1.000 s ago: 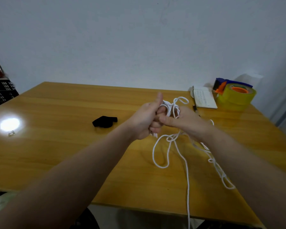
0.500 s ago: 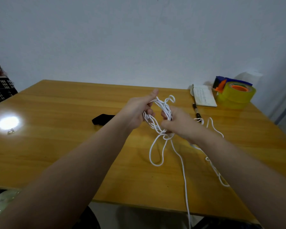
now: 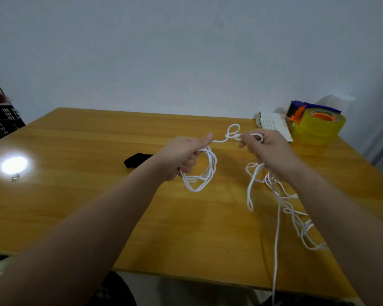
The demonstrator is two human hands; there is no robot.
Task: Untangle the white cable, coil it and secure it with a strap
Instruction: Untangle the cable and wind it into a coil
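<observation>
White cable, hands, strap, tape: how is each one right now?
white cable: some loops gathered, rest tangled, one strand over the table edge.
left hand: grips the gathered loops.
right hand: pinches a kinked strand.
black strap: lying loose, unused.
tape dispenser: standing at the far corner.

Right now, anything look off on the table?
Yes: the white cable has a kinked loop held between the left hand and right hand, and its loose tangle at right trails over the near edge of the table. Nothing spilled or broken.
</observation>
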